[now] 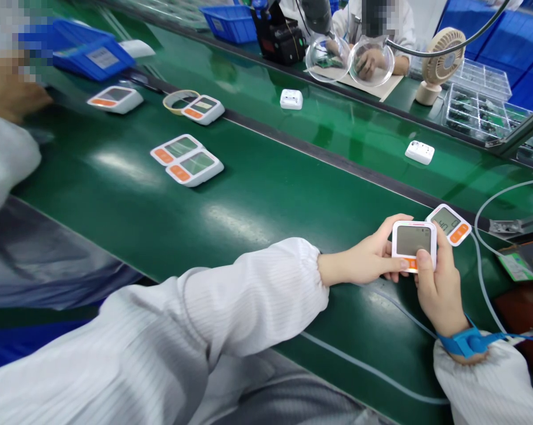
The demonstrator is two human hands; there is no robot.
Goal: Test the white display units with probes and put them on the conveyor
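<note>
Both my hands hold a small white device with a grey screen (pixel 413 241) above the green belt (pixel 257 200). My left hand (pixel 367 257) grips its left side, fingers curled around it. My right hand (pixel 438 282) grips its right side, thumb pressing the orange button at the bottom edge. A blue wrist strap (pixel 467 341) circles my right wrist. Just behind it lies a second white device (pixel 450 224), its screen lit with digits.
Several more white devices lie on the belt: a pair (pixel 186 160), one by a tape roll (pixel 203 109), one far left (pixel 115 98). Small white boxes (pixel 419 152) sit on the far belt. Blue bins (pixel 89 53), a fan (pixel 438 62) and a person opposite are at the back.
</note>
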